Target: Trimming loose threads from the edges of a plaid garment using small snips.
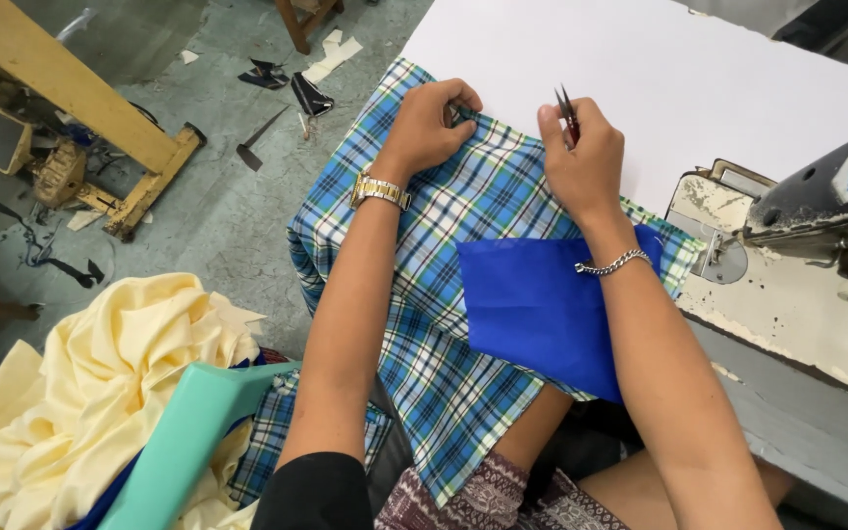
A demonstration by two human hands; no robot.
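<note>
A blue, white and green plaid cloth (444, 324) lies over the white table (699, 88) and hangs down onto my lap. My left hand (431, 123), with a gold watch on the wrist, pinches the cloth's far edge. My right hand (581, 147), with a silver chain bracelet, holds small thread snips (567, 110) with the blades pointing up, just right of that pinched edge. A solid blue fabric piece (542, 314) lies on the plaid cloth under my right forearm.
A worn white sewing machine (807, 226) stands at the right on a grey table edge (797, 432). A heap of pale yellow fabric (100, 373) and a mint-green plastic chair part (188, 422) sit at lower left. Scraps and a wooden frame (80, 93) litter the concrete floor.
</note>
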